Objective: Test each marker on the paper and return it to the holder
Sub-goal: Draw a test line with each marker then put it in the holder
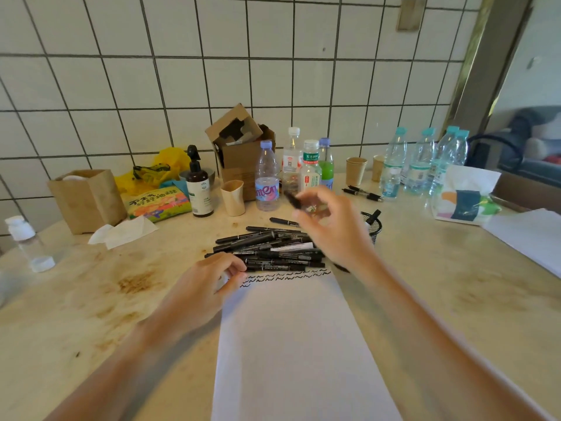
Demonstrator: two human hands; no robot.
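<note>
1. My stained beige table (425,284) carries the white paper (291,344).
2. Beyond the paper's far edge lies my pile of black markers (267,250).
3. Right of that pile stands the black mesh holder (375,227).
4. Left of the pile lies a crumpled tissue (124,232).

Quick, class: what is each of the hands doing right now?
Left hand: curled, fingertips on the paper beside the marker pile; holding nothing visible.
Right hand: raised, closed on a black marker.
</note>
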